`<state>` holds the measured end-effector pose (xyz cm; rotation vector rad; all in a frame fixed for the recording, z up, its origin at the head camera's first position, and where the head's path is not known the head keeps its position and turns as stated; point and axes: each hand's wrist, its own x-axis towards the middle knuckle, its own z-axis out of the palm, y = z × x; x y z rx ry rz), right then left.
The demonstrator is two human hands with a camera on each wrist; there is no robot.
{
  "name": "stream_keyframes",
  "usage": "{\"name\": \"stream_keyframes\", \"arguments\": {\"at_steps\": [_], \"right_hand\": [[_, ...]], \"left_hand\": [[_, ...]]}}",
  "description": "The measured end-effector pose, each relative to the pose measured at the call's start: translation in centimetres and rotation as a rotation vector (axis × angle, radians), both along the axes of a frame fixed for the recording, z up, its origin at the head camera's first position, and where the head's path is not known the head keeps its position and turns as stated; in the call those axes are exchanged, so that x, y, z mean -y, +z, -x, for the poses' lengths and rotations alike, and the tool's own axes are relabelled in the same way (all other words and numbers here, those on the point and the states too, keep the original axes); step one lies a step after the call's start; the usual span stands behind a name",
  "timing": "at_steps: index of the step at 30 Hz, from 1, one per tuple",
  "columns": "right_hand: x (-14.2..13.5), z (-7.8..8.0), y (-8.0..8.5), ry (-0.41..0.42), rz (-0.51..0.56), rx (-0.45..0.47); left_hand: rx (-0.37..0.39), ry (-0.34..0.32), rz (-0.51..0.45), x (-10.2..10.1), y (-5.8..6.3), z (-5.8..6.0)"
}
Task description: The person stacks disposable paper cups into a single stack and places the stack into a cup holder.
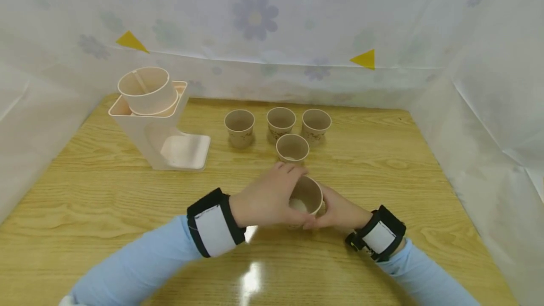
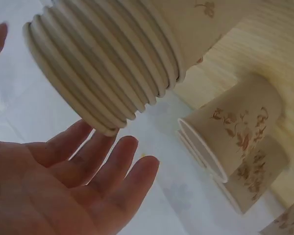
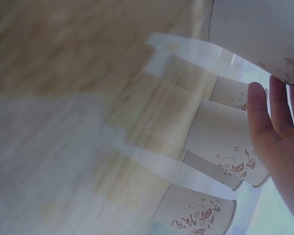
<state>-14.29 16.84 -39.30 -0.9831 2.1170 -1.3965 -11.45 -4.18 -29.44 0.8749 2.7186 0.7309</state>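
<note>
A stack of beige paper cups (image 1: 309,195) stands between my two hands, its mouth tilted toward the left one. Several nested rims show in the left wrist view. My left hand (image 1: 272,197) spans the mouth, fingers loosely bent with fingertips at the outer rim; the thumb lies apart from the rim. From the other side, my right hand (image 1: 342,209) curves round the cup wall, thumb in front. Part of its grip is hidden behind the stack. Just beyond stands a single-looking paper cup (image 1: 292,148), close to the left fingers.
Farther back, three paper cups stand in a row: left cup (image 1: 240,127), middle cup (image 1: 281,122) and right cup (image 1: 316,124). A pale dispenser-like stand (image 1: 159,138) with a round container (image 1: 146,96) is at the left. White patterned cloth (image 1: 293,22) encloses the wooden table (image 1: 106,202).
</note>
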Motion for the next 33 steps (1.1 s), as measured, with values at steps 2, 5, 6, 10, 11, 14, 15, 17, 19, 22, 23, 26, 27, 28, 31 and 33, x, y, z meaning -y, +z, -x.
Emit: {"name": "stream_keyframes", "arguments": {"at_steps": [2,5,6,10,11,14,15,17,19,22,23,26,27,28,31,33], "right_hand": [[0.0,0.0,-0.1,0.0,-0.002,-0.006],[0.0,0.0,0.0,-0.007,0.001,-0.02],[0.0,0.0,-0.1,-0.009,0.004,-0.023],[0.0,0.0,0.0,-0.03,0.011,-0.024],[0.0,0.0,-0.1,-0.035,0.011,-0.025],[-0.1,0.0,0.0,-0.049,0.005,-0.028],[-0.1,0.0,0.0,-0.055,-0.005,-0.039],[-0.2,0.1,0.1,-0.066,-0.015,-0.054],[-0.4,0.2,0.3,-0.083,-0.029,-0.069],[-0.8,0.5,0.5,-0.095,-0.037,-0.08],[-1.0,0.6,0.5,-0.094,-0.035,-0.078],[-1.2,0.7,0.5,-0.082,-0.03,-0.068],[-1.2,0.7,0.4,-0.081,-0.028,-0.065],[-1.2,0.7,0.4,-0.081,-0.027,-0.063],[-1.2,0.7,0.4,-0.087,-0.021,-0.057],[-1.1,0.6,0.4,-0.09,-0.019,-0.054]], "left_hand": [[0.033,0.05,-0.008,0.2,0.1,0.8],[0.043,0.151,-0.054,0.4,0.1,2.5],[0.037,0.185,-0.058,0.5,0.0,3.2],[-0.002,0.292,-0.016,0.3,-0.7,5.9],[-0.009,0.311,0.005,0.2,-0.9,6.4],[-0.019,0.344,0.041,-0.1,-1.7,7.5],[-0.022,0.351,0.052,-0.2,-1.9,7.7],[-0.032,0.358,0.073,-0.4,-2.3,8.1],[-0.034,0.36,0.089,-0.7,-2.6,8.3],[-0.043,0.356,0.112,-1.0,-3.1,8.6],[-0.043,0.355,0.117,-1.1,-3.2,8.7],[-0.041,0.357,0.13,-1.4,-3.6,8.9],[-0.045,0.359,0.132,-1.4,-3.7,9.0],[-0.047,0.361,0.137,-1.5,-3.8,9.0],[-0.043,0.371,0.129,-1.6,-3.9,9.2],[-0.039,0.376,0.108,-1.6,-3.9,9.3]]}}
